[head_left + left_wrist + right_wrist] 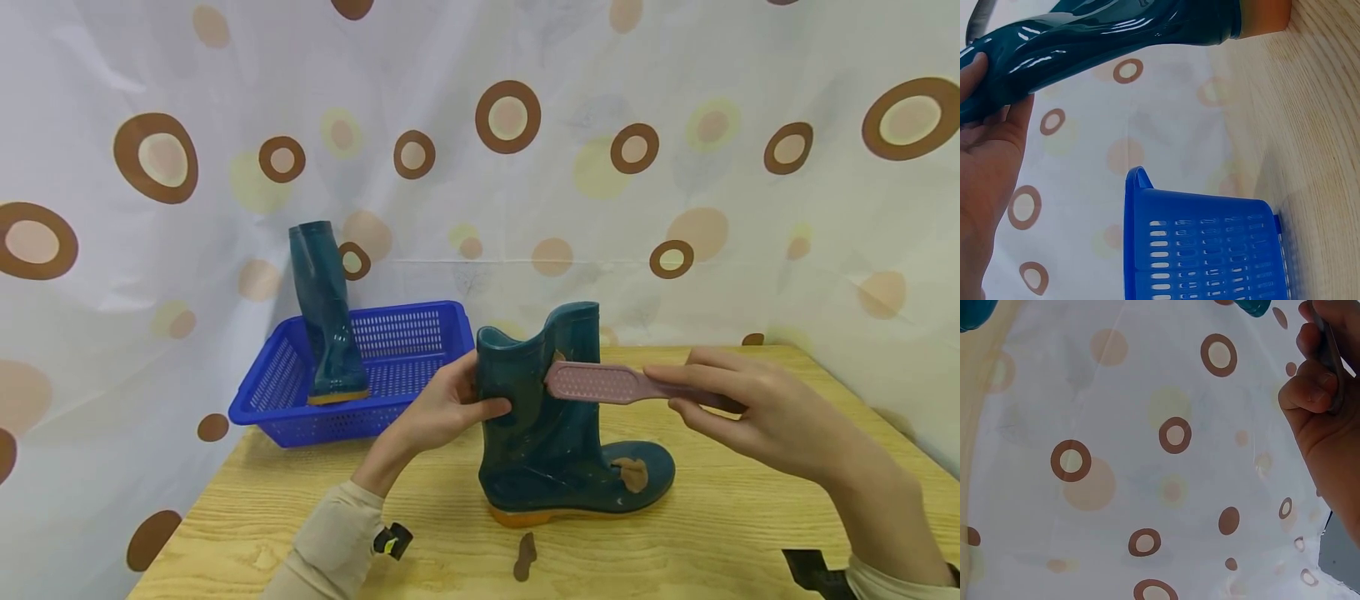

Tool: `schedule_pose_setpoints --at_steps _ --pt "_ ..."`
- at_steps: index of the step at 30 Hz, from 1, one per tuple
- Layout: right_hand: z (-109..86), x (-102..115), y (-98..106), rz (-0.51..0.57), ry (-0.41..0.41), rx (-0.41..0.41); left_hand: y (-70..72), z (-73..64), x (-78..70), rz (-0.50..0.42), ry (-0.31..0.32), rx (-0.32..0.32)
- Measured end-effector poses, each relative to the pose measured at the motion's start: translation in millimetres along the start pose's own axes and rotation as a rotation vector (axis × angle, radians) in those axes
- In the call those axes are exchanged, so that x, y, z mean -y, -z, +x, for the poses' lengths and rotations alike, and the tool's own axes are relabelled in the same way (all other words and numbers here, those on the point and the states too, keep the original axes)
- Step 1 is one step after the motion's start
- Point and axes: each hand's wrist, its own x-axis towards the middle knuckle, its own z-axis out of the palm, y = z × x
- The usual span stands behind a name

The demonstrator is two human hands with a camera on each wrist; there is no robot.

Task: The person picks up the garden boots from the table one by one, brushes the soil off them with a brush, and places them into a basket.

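A dark teal rubber boot (540, 433) stands on the table with its toe pointing right. Around the left side of its shaft, my left hand (450, 408) grips it below the rim, thumb in front. My right hand (757, 408) holds a pink long-handled brush (596, 382) by the handle. The brush head lies against the upper shaft, beside a small brown patch (559, 357). A larger brown, mud-like patch (632, 473) sticks to the toe. In the left wrist view, the boot (1116, 28) spans the top, with my fingers beneath it.
At the back left, a blue plastic basket (397, 421) holds a second teal boot (324, 308), upright and leaning slightly. A brown piece (525, 557) lies on the wooden table (735, 533) before the boot. A patterned curtain (450, 208) hangs behind.
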Motion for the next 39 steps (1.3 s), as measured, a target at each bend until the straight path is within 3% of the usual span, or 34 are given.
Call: schedule_pose_setpoints --at_steps 10,18,27,39 --pt "-2.5 0.7 5.0 -0.01 -0.011 0.024 0.6 -0.4 -0.8 -0.013 -0.01 -0.004" --pt "-0.3 2.8 9.3 0.03 -0.007 -0.052 0.3 0.4 -1.2 -0.005 0.012 -0.007" --pt "0.1 2.1 -1.3 -0.043 -0.029 -0.033 -0.2 -0.8 -1.8 -0.01 0.019 0.005" --pt "-1.2 -1.4 -0.8 0.002 -0.013 -0.014 0.3 -0.6 -2.6 -0.015 0.018 -0.001"
